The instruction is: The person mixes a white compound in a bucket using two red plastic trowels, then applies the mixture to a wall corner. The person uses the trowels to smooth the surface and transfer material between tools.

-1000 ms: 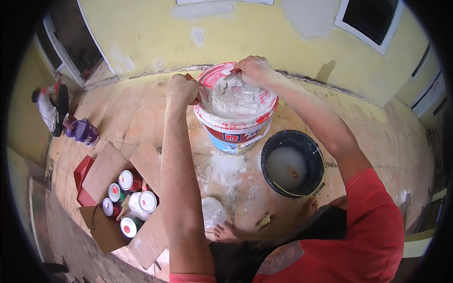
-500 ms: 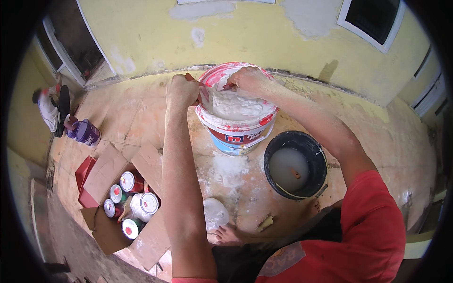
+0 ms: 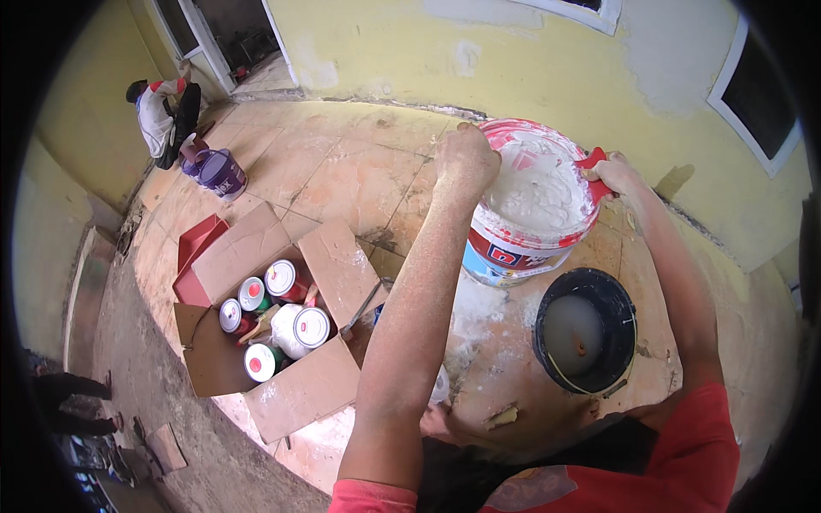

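Observation:
A large white tub with a red-smeared rim [image 3: 547, 232] stands on the floor in front of me, holding thick white paste [image 3: 534, 184]. My right hand [image 3: 617, 175] is closed on a red scraper [image 3: 596, 175] at the tub's right rim. My left hand [image 3: 469, 164] makes a fist beside the left rim, its back toward me. Whatever its fingers hold is hidden. Nearer me, right of the tub, sits a black bucket [image 3: 627, 321] of cloudy water with a small brownish thing floating in it.
An open cardboard box [image 3: 299, 393] with several paint cans [image 3: 282, 278] lies left, a red tray [image 3: 198, 261] behind it. A person [image 3: 158, 124] crouches far left near purple pails [image 3: 221, 173]. A yellow patched wall [image 3: 385, 60] runs behind. White powder [image 3: 483, 312] marks the tiles.
The view has swung left, so everything sits further right. My right hand has gone from above the paste to the tub's right rim, bringing the red scraper into plain sight.

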The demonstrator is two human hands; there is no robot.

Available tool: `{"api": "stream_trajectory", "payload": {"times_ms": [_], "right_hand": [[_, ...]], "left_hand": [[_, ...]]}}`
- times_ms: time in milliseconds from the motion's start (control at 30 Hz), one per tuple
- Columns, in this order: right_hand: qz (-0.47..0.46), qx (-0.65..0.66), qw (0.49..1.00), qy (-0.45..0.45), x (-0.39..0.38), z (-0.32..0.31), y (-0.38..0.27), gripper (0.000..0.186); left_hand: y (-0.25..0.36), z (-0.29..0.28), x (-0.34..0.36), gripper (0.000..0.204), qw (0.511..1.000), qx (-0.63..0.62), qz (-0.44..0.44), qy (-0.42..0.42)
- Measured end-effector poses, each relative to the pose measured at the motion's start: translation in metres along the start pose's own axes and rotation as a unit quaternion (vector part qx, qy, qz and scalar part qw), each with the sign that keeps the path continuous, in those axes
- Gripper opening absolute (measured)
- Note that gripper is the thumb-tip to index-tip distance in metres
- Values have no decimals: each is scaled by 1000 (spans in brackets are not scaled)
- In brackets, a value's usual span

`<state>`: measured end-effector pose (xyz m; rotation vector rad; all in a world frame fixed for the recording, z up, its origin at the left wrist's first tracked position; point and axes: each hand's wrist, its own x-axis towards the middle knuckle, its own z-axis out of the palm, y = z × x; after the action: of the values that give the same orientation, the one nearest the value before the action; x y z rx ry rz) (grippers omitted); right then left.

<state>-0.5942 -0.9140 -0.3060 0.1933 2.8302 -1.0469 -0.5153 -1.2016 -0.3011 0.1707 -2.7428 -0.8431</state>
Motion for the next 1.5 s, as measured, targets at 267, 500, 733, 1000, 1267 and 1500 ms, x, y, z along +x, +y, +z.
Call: {"api": "stream_trajectory", "payload": {"times_ms": [267,500,733,1000,1267,1500], "right_hand": [[25,179,983,13,-2,61,-30,22],[-248,21,963,102,-38,24,-70,40],[-518,0,850,93,-25,20,-51,28],[-593,-92,799,42,-51,53,-1,36],[-446,-271,853,-20,-87,31,-19,36],[-369,-201,906,46,-30,24,-29,41]], "left_hand": [[9,30,9,42,997,-50,64,6],[-12,29,30,50,969,-237,45,49],[10,-18,6,48,938,-345,9,-28],[-14,-13,10,46,908,-419,-11,-18],[-22,-17,18,49,960,-276,-35,32],[-18,2,25,51,977,-208,-33,32]]}}
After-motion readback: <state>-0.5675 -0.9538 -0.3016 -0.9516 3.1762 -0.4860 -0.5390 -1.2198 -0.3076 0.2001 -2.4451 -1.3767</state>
